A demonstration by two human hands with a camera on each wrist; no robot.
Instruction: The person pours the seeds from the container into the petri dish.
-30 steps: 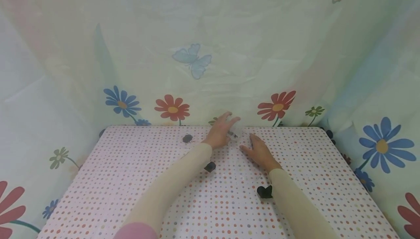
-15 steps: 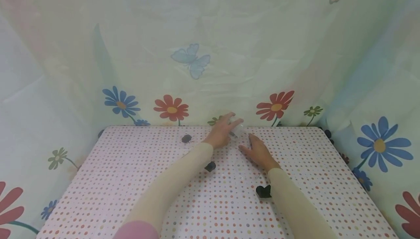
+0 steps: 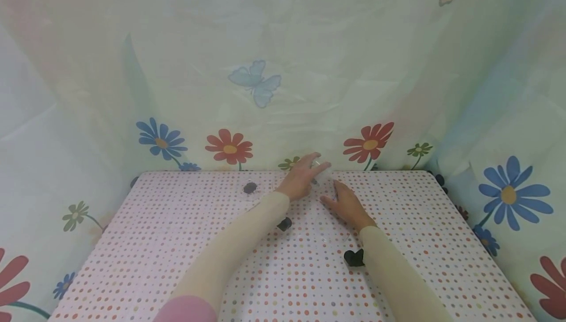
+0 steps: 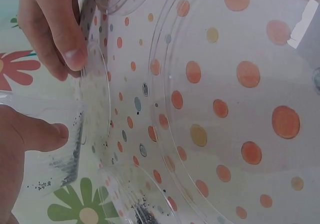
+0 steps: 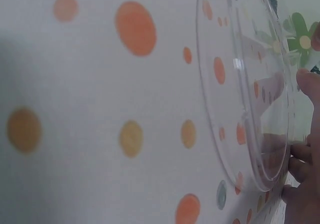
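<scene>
In the head view I have the left hand (image 3: 300, 178) out at the far edge of the dotted table (image 3: 305, 282), its fingers around a clear cup (image 3: 319, 169). The right hand (image 3: 348, 207) lies low on my right, near the cup, thumb and fingers apart. A patch of dark grains (image 3: 250, 188) shows to the left. Pale sleeves (image 3: 239, 243) cover both arms, with a black piece (image 3: 353, 258) at the right wrist, and a flowered backdrop (image 3: 185, 81) hangs behind the table.

From the left wrist I see the cup's grip more plainly: the left thumb presses its side, and dark specks cling along its wall. Just beside it stands a small dish (image 4: 96, 109), clear and shallow. The right hand's fingertips are at the rim of that dish; I cannot tell whether they pinch it or only touch it. A grain dish (image 4: 160, 190) sits at the bottom of this view, a large dish (image 4: 161, 84) spreads across the right, and part of a third dish (image 4: 120, 9) shows at the top.

In the right wrist view a round dish (image 5: 235, 104) on the table fills the middle. The right hand is at the right edge, fingers bent, partly cut off; what they hold is hidden from me.
</scene>
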